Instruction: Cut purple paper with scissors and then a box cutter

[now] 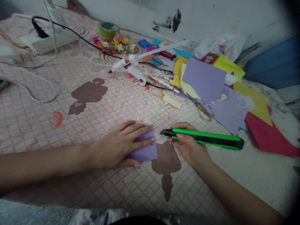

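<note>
Working left to right, I'm reading the left hand (114,148) first. It's lying flat over a folded piece of lilac paper (145,151), fingers extended and close together, pressing from above, with the thumb showing at the paper's lower edge. The paper is resting on a quilted mat (35,125), most of it under the fingers, with only its right end showing past the fingertips, so I can't tell its long axis or which way it points. Just beside it, the right hand (189,147) is closing around a green utility knife (206,139), fingers curled firmly on the body. The knife is lying nearly level, its long axis running across the view, its black tip pointing left at the paper, close but not touching. Farther back, I'm picking out a tape roll (109,30), a white glue gun (127,67), brass-handled scissors (206,111), a lilac sheet (203,79) and red card (269,137) — all scattered well beyond both hands.
</note>
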`<state>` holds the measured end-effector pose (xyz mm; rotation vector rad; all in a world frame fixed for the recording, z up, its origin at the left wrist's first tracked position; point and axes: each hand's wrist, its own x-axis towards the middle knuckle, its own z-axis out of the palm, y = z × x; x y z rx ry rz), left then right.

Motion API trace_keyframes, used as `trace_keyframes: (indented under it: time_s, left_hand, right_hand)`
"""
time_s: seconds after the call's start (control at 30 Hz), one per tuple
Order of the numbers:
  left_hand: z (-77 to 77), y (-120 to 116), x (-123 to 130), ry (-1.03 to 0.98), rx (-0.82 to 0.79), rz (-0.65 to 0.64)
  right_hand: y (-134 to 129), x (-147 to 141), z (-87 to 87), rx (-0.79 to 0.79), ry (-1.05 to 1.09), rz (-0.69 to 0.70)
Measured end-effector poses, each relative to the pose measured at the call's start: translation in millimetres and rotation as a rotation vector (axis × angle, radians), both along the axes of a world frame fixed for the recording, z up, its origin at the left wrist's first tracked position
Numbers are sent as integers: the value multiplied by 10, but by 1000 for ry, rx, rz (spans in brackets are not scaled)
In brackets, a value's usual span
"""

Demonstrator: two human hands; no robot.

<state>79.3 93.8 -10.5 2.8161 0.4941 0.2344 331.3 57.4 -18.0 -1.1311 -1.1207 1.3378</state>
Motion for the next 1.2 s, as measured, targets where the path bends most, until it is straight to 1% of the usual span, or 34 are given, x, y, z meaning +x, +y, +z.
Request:
trace_keyframes:
  time_s: [0.1,0.17,0.27,0.33,0.43,0.5,0.53,0.6,0.67,0.73,0.8,0.9,1.0,1.1,1.17,1.2]
  left_hand:
    - [-50,22,6,-27,14,89]
    - [-68,37,10,-81,31,124]
    - [-45,52,12,-183,15,136]
    - [-2,51,14,-275,-43,139]
    - [73,37,35,-426,-204,95]
    - [104,29,69,-445,-321,30]
    - [109,30,89,-420,-360,-14]
    - [96,48,129,-329,-370,-105]
    - [57,87,150,-234,-292,-141]
    - [8,133,144,-179,-177,-79]
    - [-30,165,115,-174,-94,28]
    - [-48,163,68,-263,-60,132]
    - [-24,131,52,-416,-111,227]
    - [25,132,76,-471,-208,276]
    - [62,176,110,-440,-295,234]
    - [76,216,130,-401,-339,173]
  right_hand:
    - [0,15,-10,-11,16,1]
    - [4,25,-11,-27,52,5]
    - [19,39,-8,-49,126,11]
    - [37,46,-10,-56,161,8]
    - [70,55,-22,-53,196,-16]
    - [89,59,-31,-53,225,-42]
    - [96,60,-33,-57,240,-51]
    - [102,58,-28,-76,267,-56]
    - [99,51,-9,-106,292,-64]
    - [94,40,19,-139,315,-84]
    - [93,28,47,-171,339,-106]
    - [103,18,75,-210,385,-149]
    - [118,19,82,-233,428,-195]
    - [127,28,76,-240,448,-205]
    - [129,34,69,-232,450,-180]
    - [128,36,66,-224,450,-164]
